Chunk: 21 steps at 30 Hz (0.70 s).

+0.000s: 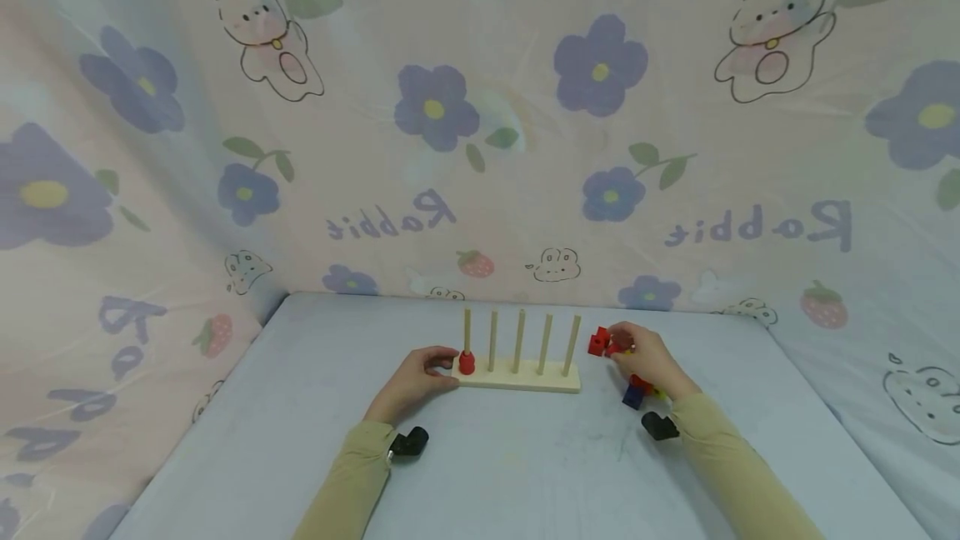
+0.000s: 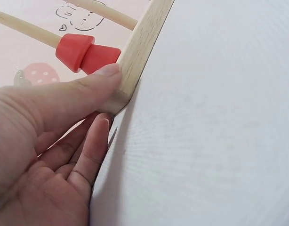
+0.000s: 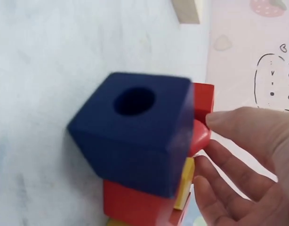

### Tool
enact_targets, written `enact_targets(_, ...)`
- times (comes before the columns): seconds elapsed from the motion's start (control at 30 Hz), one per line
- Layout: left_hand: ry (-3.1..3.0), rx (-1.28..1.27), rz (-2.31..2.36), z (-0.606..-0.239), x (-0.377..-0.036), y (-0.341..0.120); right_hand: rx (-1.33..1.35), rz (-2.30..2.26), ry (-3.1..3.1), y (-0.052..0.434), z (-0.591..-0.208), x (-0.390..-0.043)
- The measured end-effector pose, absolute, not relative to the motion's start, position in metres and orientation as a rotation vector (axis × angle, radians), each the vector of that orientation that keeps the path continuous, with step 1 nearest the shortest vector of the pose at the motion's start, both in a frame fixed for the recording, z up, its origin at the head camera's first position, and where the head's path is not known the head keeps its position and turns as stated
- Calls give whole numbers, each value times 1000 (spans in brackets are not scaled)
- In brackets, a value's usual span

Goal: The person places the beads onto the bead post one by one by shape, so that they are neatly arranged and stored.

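Observation:
A wooden base (image 1: 551, 376) with several upright pegs stands mid-table. A red piece (image 1: 467, 362) sits low on its leftmost peg (image 1: 467, 330). My left hand (image 1: 447, 369) pinches the base's left end; in the left wrist view the thumb (image 2: 95, 80) presses the base (image 2: 142, 47) beside the red piece (image 2: 85, 52), and a finger lies under the corner. My right hand (image 1: 618, 347) is to the right of the base, at a small pile of blocks. Its thumb (image 3: 238, 123) and fingers pinch a rounded red piece (image 3: 201, 135). A dark blue cube (image 3: 135, 132) with a hole lies on top.
A red cube (image 1: 597, 342) lies just right of the pegs. The blue cube (image 1: 633, 396), a red block (image 3: 130, 207) and a yellow one (image 3: 184, 188) lie under my right hand. A flowered cloth (image 1: 480, 148) walls in the table (image 1: 525, 473) at the back and sides.

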<state>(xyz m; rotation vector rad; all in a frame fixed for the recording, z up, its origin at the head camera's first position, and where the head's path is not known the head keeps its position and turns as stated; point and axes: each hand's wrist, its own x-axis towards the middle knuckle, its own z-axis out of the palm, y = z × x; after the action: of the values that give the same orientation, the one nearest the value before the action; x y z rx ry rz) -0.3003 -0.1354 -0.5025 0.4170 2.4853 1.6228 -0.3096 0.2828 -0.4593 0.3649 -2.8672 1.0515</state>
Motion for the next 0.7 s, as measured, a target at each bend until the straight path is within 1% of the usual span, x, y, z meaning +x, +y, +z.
enact_targets(0.27, 2484, 412, 1633, -502, -298, -133, 348, 992, -2945, 285, -461, -314)
enact_targets(0.5, 2476, 443, 1650, -505, -302, -134, 467, 942, -2949, 287, -464, -313)
enact_targets(0.7, 2470, 432, 1662, -502, -299, -134, 513, 944, -2942, 286, -467, -312)
